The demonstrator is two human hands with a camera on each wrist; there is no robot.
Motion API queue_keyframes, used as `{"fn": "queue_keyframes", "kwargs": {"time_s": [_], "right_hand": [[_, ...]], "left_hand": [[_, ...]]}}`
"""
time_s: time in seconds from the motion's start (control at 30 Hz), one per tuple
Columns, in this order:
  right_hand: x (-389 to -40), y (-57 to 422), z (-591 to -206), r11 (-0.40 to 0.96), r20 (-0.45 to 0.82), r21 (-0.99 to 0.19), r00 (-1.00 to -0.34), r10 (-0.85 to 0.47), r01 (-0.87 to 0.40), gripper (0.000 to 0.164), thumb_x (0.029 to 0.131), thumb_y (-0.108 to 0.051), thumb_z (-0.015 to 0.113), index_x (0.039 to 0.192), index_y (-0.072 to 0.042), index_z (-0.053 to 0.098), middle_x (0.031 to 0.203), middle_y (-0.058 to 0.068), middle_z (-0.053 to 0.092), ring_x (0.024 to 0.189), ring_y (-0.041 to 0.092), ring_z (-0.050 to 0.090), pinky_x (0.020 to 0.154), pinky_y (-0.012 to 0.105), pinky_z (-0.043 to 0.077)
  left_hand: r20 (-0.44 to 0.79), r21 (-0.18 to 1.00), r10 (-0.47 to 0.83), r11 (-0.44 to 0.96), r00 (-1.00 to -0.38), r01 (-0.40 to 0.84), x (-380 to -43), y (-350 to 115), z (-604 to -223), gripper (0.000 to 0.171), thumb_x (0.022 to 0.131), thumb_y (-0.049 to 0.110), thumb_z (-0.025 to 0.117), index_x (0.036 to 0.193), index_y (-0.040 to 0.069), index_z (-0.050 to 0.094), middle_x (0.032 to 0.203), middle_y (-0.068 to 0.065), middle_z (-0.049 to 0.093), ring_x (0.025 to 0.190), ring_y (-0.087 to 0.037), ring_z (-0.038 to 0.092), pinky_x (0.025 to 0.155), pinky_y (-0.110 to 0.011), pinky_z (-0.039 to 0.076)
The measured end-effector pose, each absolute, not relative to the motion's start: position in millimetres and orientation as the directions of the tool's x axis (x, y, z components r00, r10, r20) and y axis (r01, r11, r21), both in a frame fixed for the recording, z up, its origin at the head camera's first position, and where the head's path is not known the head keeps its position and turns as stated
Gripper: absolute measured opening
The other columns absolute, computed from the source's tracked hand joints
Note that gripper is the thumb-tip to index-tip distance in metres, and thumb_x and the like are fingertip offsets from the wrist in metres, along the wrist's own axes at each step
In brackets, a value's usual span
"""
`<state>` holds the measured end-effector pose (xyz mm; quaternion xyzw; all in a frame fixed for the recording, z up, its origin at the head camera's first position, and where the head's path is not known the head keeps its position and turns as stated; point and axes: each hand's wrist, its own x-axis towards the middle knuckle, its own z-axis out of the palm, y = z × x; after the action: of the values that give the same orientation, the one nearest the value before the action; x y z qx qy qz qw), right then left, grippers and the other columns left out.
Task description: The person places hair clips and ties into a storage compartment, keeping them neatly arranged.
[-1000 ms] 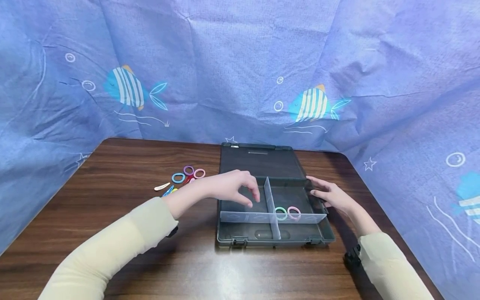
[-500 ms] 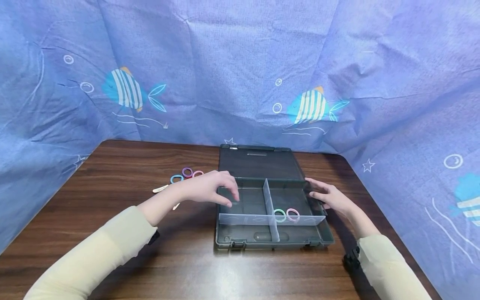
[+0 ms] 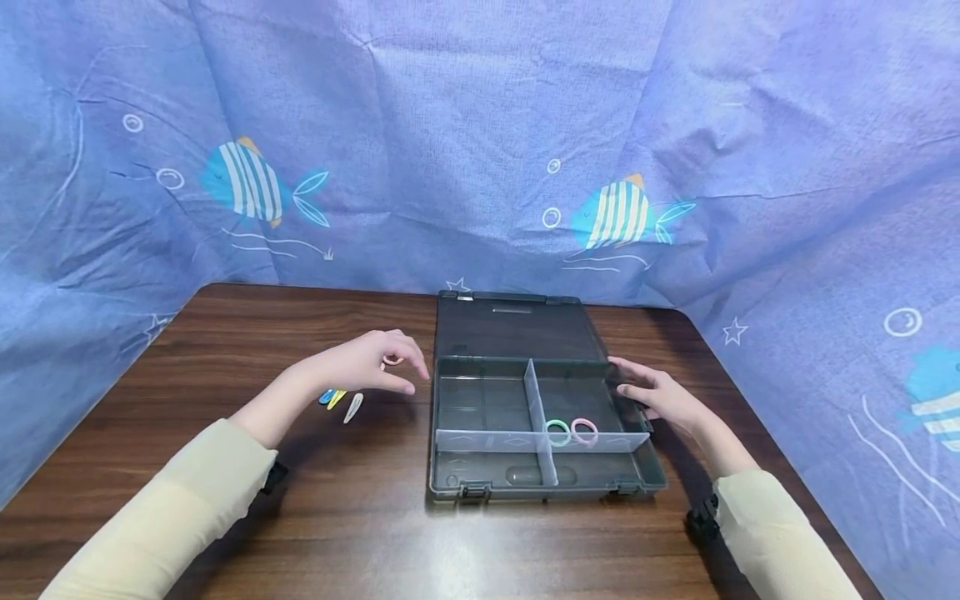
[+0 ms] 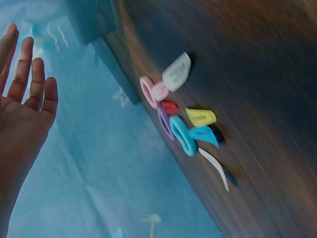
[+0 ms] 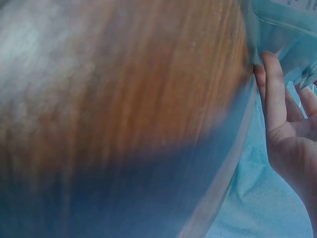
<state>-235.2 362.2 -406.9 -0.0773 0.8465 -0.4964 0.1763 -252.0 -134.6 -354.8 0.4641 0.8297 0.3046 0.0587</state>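
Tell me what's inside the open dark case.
Inside the case: a green ring and a pink ring, in the far right compartment, partly seen through the translucent divider. No other items show. The right hand hides part of the right edge.

I count one box, two rings inside it; left of it, three more rings and at least five clips.

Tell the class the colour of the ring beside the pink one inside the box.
The ring is light green, seen best in the head view.
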Motion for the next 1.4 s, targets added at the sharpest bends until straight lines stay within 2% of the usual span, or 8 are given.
{"fn": "queue_keyframes", "kwargs": {"time_s": [0.07, 0.2, 0.43, 0.57, 0.83, 1.1, 1.3, 1.4], "right_hand": [[-236, 362, -408, 0.485, -0.222, -0.873, -0.924, -0.31, 0.047, 0.059, 0.097, -0.023, 0.053, 0.15, -0.019, 0.026, 0.149, 0.023, 0.029, 0.125, 0.038, 0.044, 0.078, 0.042, 0.053], [-236, 362, -409, 0.477, -0.22, -0.878, -0.923, -0.315, 0.047, 0.059, 0.097, -0.023, 0.053, 0.149, -0.02, 0.027, 0.149, 0.023, 0.028, 0.125, 0.039, 0.044, 0.078, 0.042, 0.053], [-237, 364, -411, 0.46, -0.219, -0.886, -0.923, -0.316, 0.053, 0.057, 0.098, -0.02, 0.052, 0.149, -0.02, 0.027, 0.151, 0.022, 0.026, 0.126, 0.04, 0.042, 0.077, 0.044, 0.053], [-237, 364, -411, 0.466, -0.219, -0.883, -0.924, -0.314, 0.051, 0.057, 0.098, -0.02, 0.051, 0.149, -0.02, 0.027, 0.151, 0.022, 0.025, 0.126, 0.04, 0.042, 0.077, 0.043, 0.053], [-237, 364, -409, 0.486, -0.219, -0.873, -0.925, -0.311, 0.044, 0.057, 0.098, -0.022, 0.052, 0.149, -0.021, 0.027, 0.151, 0.022, 0.025, 0.128, 0.043, 0.039, 0.079, 0.045, 0.052], [-237, 363, -409, 0.467, -0.219, -0.882, -0.925, -0.31, 0.053, 0.057, 0.097, -0.021, 0.053, 0.149, -0.02, 0.028, 0.152, 0.02, 0.025, 0.128, 0.041, 0.038, 0.079, 0.045, 0.053], [-237, 363, -409, 0.474, -0.22, -0.879, -0.924, -0.312, 0.049, 0.058, 0.097, -0.021, 0.053, 0.149, -0.019, 0.028, 0.151, 0.021, 0.024, 0.128, 0.042, 0.038, 0.079, 0.045, 0.052], [-237, 364, -410, 0.489, -0.22, -0.871, -0.924, -0.314, 0.041, 0.057, 0.097, -0.022, 0.052, 0.149, -0.02, 0.028, 0.152, 0.021, 0.023, 0.129, 0.043, 0.037, 0.079, 0.046, 0.052]], "left_hand": [[0.183, 0.568, 0.787, 0.405, -0.59, 0.716, -255, -141, -356, 0.018, 0.082, 0.029, 0.073, 0.1, 0.024, 0.07, 0.101, 0.004, 0.065, 0.089, -0.012, 0.047, 0.076, -0.027, 0.042], [0.203, 0.586, 0.741, 0.431, -0.64, 0.686, -261, -153, -360, 0.019, 0.081, 0.028, 0.074, 0.099, 0.023, 0.071, 0.098, 0.007, 0.065, 0.089, -0.01, 0.048, 0.079, -0.028, 0.041], [0.184, 0.64, 0.654, 0.486, -0.733, 0.595, -272, -174, -362, 0.018, 0.083, 0.017, 0.072, 0.1, 0.021, 0.071, 0.097, 0.002, 0.067, 0.092, -0.019, 0.05, 0.081, -0.035, 0.043], [0.211, 0.616, 0.622, 0.514, -0.754, 0.597, -285, -188, -372, 0.018, 0.082, 0.02, 0.073, 0.1, 0.021, 0.071, 0.1, -0.006, 0.068, 0.096, -0.024, 0.051, 0.084, -0.042, 0.039], [0.249, 0.569, 0.564, 0.572, -0.787, 0.59, -302, -207, -389, 0.021, 0.08, 0.012, 0.074, 0.101, 0.008, 0.071, 0.1, -0.009, 0.069, 0.1, -0.024, 0.055, 0.085, -0.04, 0.039], [0.161, 0.558, 0.536, 0.643, -0.829, 0.524, -315, -219, -399, 0.02, 0.081, 0.014, 0.074, 0.1, 0.009, 0.071, 0.099, -0.004, 0.069, 0.103, -0.027, 0.057, 0.091, -0.045, 0.04], [0.072, 0.607, 0.552, 0.637, -0.831, 0.475, -319, -222, -405, 0.019, 0.081, 0.012, 0.073, 0.099, 0.007, 0.071, 0.097, -0.006, 0.069, 0.097, -0.027, 0.062, 0.089, -0.047, 0.046], [0.036, 0.611, 0.555, 0.646, -0.831, 0.457, -320, -223, -408, 0.017, 0.082, 0.014, 0.073, 0.098, 0.007, 0.071, 0.095, -0.005, 0.07, 0.093, -0.023, 0.061, 0.085, -0.044, 0.047]]}}
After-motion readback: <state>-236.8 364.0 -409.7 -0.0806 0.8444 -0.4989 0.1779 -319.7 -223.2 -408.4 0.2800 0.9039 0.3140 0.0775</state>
